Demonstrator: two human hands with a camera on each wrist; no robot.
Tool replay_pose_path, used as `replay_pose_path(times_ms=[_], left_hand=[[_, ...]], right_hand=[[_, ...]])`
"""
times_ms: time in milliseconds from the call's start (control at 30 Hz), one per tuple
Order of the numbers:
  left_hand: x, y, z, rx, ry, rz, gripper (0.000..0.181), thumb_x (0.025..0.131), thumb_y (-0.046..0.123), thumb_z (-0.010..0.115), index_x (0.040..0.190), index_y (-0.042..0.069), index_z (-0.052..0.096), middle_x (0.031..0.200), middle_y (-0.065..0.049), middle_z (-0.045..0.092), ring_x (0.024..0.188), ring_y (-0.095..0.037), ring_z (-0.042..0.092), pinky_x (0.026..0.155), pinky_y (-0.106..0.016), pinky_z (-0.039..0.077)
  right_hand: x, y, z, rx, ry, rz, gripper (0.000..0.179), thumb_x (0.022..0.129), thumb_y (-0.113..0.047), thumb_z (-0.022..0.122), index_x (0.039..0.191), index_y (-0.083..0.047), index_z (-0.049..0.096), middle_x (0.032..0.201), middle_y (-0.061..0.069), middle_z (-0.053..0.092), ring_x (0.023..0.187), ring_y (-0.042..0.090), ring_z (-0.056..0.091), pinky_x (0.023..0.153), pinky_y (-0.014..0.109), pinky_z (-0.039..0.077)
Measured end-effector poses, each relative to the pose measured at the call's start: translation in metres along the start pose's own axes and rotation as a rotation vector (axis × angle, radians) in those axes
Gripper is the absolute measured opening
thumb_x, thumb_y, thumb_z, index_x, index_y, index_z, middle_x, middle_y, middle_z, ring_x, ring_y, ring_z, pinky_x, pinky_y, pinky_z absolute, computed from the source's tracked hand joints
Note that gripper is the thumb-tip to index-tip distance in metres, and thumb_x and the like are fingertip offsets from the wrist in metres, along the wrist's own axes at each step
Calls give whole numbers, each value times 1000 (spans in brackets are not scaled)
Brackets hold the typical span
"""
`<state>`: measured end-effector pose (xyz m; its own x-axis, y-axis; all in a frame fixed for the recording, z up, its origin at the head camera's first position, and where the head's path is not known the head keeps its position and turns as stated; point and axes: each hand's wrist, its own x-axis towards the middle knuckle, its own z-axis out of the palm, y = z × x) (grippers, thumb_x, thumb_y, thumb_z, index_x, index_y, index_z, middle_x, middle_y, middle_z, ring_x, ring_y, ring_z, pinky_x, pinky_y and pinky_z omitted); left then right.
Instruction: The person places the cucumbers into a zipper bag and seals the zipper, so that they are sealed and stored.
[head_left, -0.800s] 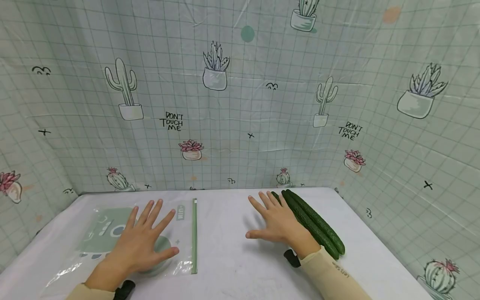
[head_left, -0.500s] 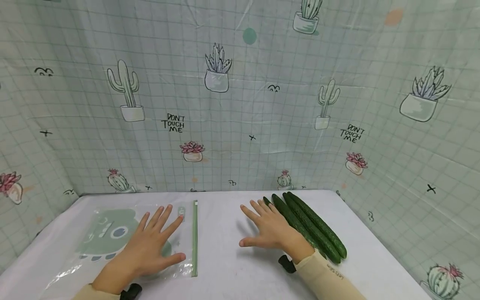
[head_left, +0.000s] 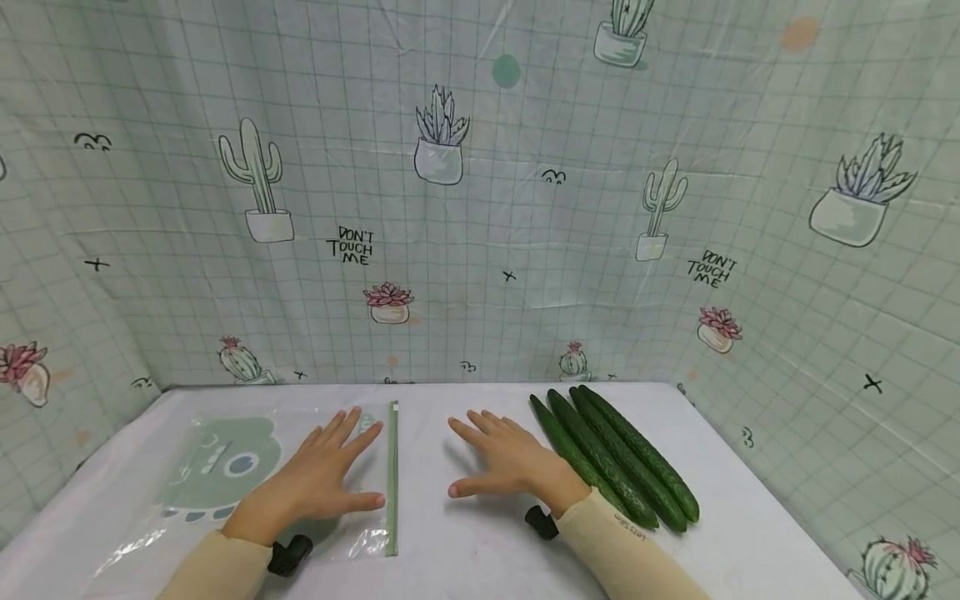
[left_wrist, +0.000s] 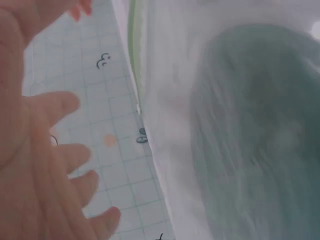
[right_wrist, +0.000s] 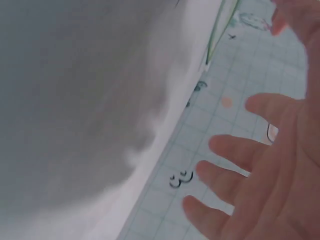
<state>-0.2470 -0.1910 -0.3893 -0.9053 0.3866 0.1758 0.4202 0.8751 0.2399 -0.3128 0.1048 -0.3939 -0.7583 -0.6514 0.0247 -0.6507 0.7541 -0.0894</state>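
Note:
A clear zip bag [head_left: 217,462] with a green dinosaur print lies flat on the left of the white table. Its green slider strip [head_left: 393,479] runs along the right edge. My left hand [head_left: 311,475] hovers over the bag with spread fingers and holds nothing; it covers part of the print. Right of the strip, my right hand [head_left: 506,462] is held above the bare tabletop, fingers spread and nothing in it. Several long dark green cucumbers [head_left: 615,454] lie side by side, slanted, beyond the right wrist. In both wrist views the fingers stand apart from the table surface.
The white table [head_left: 465,550] ends at a grid-patterned curtain [head_left: 480,217] with cactus drawings, which hangs behind and on both sides. Small black wrist cameras [head_left: 290,556] sit under the wrists.
Both hands have moved toward each other, the left one rightward and the right one leftward. More of the cucumbers now shows beside the right arm. The bag lies as before.

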Motion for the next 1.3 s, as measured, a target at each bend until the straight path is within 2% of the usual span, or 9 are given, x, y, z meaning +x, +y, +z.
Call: replay_pose_path(times_ms=[200, 367, 567, 767, 900, 1100, 1300], left_hand=[[10, 0, -1, -83, -131, -62, 98, 73, 59, 74, 148, 7, 37, 152, -29, 18, 139, -49, 14, 105, -68, 13], [13, -1, 1, -123, -217, -114, 102, 69, 58, 77, 147, 7, 37, 152, -31, 17, 137, -52, 14, 105, -68, 14], [13, -2, 6, -120, -269, -141, 99, 69, 57, 77, 146, 9, 39, 150, -32, 20, 136, -53, 16, 104, -69, 15], [11, 0, 6, -100, -325, -190, 96, 70, 57, 76, 146, 9, 41, 150, -32, 22, 135, -54, 17, 103, -70, 14], [11, 0, 6, -98, -342, -210, 96, 71, 58, 76, 146, 10, 40, 150, -31, 22, 135, -54, 17, 103, -71, 14], [13, -2, 9, -93, -332, -223, 98, 69, 60, 76, 146, 11, 40, 150, -31, 22, 135, -54, 18, 101, -72, 15], [10, -4, 9, -81, -329, -242, 100, 68, 61, 76, 146, 12, 40, 150, -30, 23, 135, -54, 19, 97, -76, 15]], right_hand=[[19, -15, 5, 26, -82, 46, 97, 73, -78, 57, 152, -33, 26, 154, 9, 28, 141, 32, 25, 110, 49, 26], [30, -31, 6, 74, -138, 35, 92, 73, -75, 61, 150, -35, 32, 154, 7, 31, 141, 28, 26, 110, 47, 27], [42, -46, 9, 81, -191, 31, 85, 74, -70, 65, 148, -37, 36, 153, 5, 32, 141, 27, 27, 109, 48, 30], [54, -54, 14, 73, -244, 52, 83, 75, -71, 62, 147, -40, 36, 156, 2, 26, 143, 26, 21, 108, 51, 29], [60, -57, 16, 44, -250, 56, 81, 76, -73, 60, 146, -41, 37, 156, 1, 26, 143, 26, 22, 107, 52, 31], [62, -62, 15, 1, -226, 56, 77, 78, -71, 60, 145, -39, 40, 154, 3, 30, 141, 26, 26, 105, 51, 34], [63, -66, 16, -2, -224, 89, 75, 77, -69, 62, 143, -40, 43, 153, 1, 33, 140, 25, 28, 103, 54, 35]])
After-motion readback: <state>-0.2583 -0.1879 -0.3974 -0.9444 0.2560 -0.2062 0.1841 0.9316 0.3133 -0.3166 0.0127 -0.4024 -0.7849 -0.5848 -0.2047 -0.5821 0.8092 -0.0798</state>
